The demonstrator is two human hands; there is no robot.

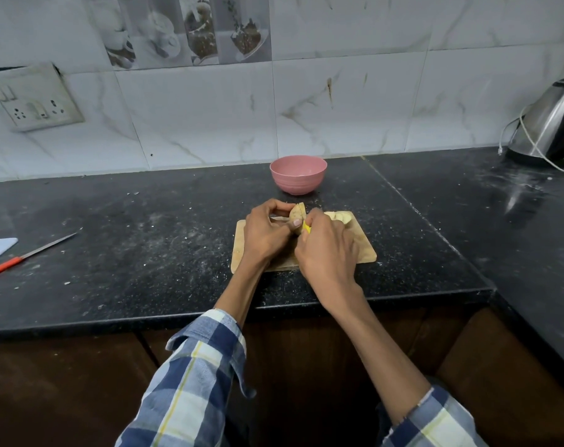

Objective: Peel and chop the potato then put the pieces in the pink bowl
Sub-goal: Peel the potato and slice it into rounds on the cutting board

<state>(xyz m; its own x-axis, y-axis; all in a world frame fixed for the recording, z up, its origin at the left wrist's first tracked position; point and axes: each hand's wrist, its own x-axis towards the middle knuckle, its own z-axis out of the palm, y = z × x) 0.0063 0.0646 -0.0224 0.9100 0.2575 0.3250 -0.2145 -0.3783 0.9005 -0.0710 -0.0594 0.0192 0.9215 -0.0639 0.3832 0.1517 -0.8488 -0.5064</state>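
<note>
- Yellow-handled tool [306, 228] gripped in right hand [327, 253], fingers curled round it; blade hidden.
- left hand [265, 234] pinches potato [297, 216] over wooden cutting board [364, 250].
- potato pieces [340, 217] lie at board's far right corner.
- pink bowl [298, 174] just behind board, apart.
- knife [25, 253] with red handle far left on black counter [145, 246].
- kettle [551, 124] far right.
- No readable writing or labels.
</note>
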